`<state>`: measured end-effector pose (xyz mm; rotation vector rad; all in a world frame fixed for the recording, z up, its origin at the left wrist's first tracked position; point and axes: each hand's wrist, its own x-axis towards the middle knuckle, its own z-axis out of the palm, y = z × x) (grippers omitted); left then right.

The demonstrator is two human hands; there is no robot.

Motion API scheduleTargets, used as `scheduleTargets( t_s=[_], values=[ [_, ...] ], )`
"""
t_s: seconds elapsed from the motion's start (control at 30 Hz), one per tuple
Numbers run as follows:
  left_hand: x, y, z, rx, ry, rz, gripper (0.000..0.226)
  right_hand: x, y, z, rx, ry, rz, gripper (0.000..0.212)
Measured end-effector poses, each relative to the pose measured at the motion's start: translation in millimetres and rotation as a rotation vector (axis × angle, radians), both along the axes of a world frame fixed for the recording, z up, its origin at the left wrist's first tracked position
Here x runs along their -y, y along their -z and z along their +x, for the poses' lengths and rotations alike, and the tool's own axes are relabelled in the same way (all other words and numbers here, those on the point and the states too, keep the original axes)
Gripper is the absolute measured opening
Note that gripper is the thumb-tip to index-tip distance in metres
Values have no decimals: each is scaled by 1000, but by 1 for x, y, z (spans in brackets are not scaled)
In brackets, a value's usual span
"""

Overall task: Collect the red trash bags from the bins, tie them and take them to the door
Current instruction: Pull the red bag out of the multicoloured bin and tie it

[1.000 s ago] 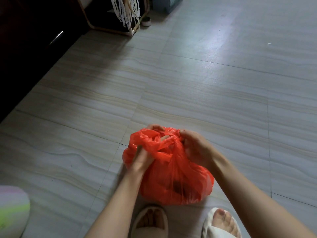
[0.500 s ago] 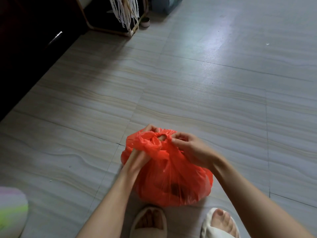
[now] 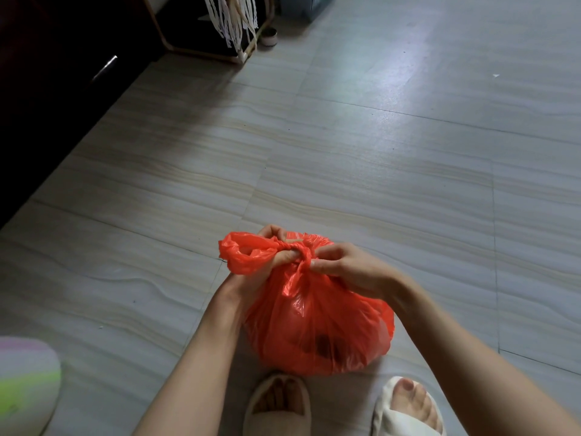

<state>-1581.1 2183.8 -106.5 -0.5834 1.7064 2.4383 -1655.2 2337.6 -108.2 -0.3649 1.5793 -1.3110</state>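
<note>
The red trash bag (image 3: 317, 322) sits on the tiled floor (image 3: 377, 158) at 6 o'clock, just ahead of two pale slippers (image 3: 276, 407). The left hand (image 3: 267, 262) holds a grip curled round the bag's gathered neck (a loose flap spills toward 9 o'clock). The right hand (image 3: 349, 269) pinches the twisted knot (image 3: 303, 250) from 3 o'clock.

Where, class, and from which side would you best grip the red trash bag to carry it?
Grip the red trash bag at its twisted neck, coming from above. The plastic is gathered narrow there, now held between the left hand and right hand, while the bulging body below offers no firm hold.
</note>
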Motion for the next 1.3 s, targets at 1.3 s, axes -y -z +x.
scheduleTargets(
  t_s=[1.3],
  values=[
    [-5,-7,57,600,-430,-779,50,-58,-21,1,832,1177,-60,31]
  ],
)
